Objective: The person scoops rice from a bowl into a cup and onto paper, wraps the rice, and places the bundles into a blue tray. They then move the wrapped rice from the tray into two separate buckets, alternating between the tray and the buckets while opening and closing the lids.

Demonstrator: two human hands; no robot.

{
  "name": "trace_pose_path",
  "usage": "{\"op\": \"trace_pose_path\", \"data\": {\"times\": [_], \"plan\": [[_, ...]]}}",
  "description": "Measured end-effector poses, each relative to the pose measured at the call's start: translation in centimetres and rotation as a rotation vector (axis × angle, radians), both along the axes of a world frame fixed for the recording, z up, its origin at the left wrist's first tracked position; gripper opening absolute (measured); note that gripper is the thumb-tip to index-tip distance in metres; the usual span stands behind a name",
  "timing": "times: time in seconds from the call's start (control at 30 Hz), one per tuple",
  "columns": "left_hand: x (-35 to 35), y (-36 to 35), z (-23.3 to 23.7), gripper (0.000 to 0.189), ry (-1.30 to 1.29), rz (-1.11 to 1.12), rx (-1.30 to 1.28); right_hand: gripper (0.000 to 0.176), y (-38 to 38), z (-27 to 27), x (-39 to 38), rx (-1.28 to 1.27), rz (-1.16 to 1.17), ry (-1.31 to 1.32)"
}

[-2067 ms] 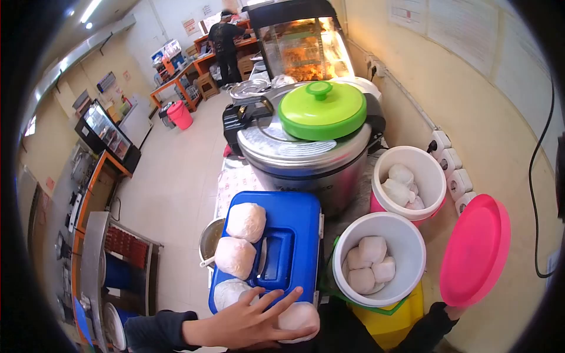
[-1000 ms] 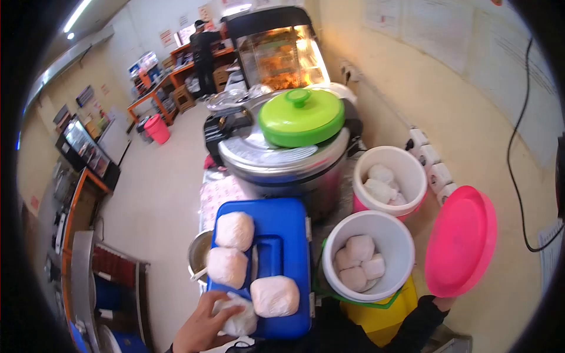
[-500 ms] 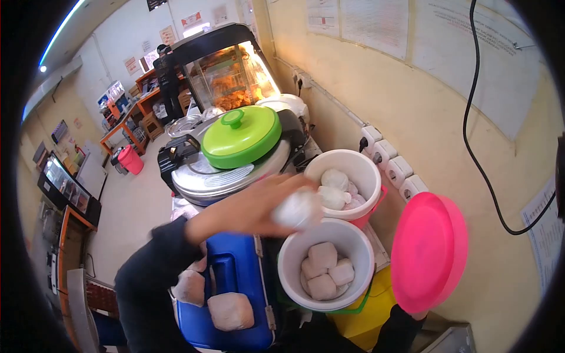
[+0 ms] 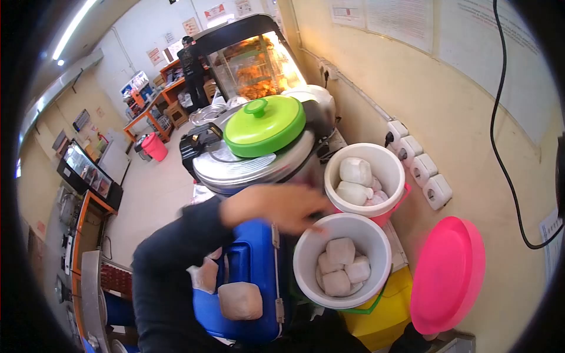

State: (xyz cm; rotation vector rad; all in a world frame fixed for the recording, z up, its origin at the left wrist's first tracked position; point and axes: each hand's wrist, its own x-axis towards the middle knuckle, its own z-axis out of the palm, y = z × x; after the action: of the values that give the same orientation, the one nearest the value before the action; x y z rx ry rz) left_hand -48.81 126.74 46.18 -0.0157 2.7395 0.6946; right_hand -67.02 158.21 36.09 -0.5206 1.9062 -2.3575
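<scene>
My left hand (image 4: 279,207), somewhat blurred, is over the near edge of the pink bucket (image 4: 391,213) with nothing visible in it, fingers stretched out. Several white wrapped bundles (image 4: 355,171) sit inside that bucket. Closer to me, a white-lined bucket with a green handle (image 4: 305,288) holds several pale wrapped bundles (image 4: 340,252). My right hand (image 4: 432,337), mostly hidden, grips a round pink lid (image 4: 448,273) by its lower edge, tilted beside the wall. On the blue cooler box (image 4: 263,329) lies one wrapped bundle (image 4: 240,301), with another (image 4: 205,275) by its handle.
Behind the buckets stands a large metal cooker (image 4: 253,170) with a green lid (image 4: 265,126) on top. A lit glass food cabinet (image 4: 253,67) is beyond it. Wall sockets (image 4: 421,165) and a hanging black cable (image 4: 500,117) are on the right. A person (image 4: 191,67) stands far back.
The white bundle in my left hand has been let go into the pink bucket, and the hand is now drawn back from it. The view has shifted; my right hand still grips the lid.
</scene>
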Motion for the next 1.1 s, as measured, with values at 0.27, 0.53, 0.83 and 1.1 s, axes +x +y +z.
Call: {"op": "trace_pose_path", "data": {"times": [0.27,0.53,0.83,1.1], "plan": [[19.0,14.5,-1.4,0.064,-0.095,0.251,-0.409,0.021,-1.4,0.7,0.7,-0.008,-0.002,0.015],[11.8,8.2,1.3,0.072,0.001,0.175,0.054,0.021,-1.5,0.5,2.0,-0.007,-0.022,0.009],[-3.6,10.1,-16.6,0.079,-0.328,-0.051,0.102,0.021,-0.6,0.3,2.3,-0.009,-0.058,-0.019],[-1.5,11.8,-19.1,0.066,-0.287,-0.256,-0.144,0.021,-6.2,4.8,-1.9,0.234,-0.019,0.413]]}}
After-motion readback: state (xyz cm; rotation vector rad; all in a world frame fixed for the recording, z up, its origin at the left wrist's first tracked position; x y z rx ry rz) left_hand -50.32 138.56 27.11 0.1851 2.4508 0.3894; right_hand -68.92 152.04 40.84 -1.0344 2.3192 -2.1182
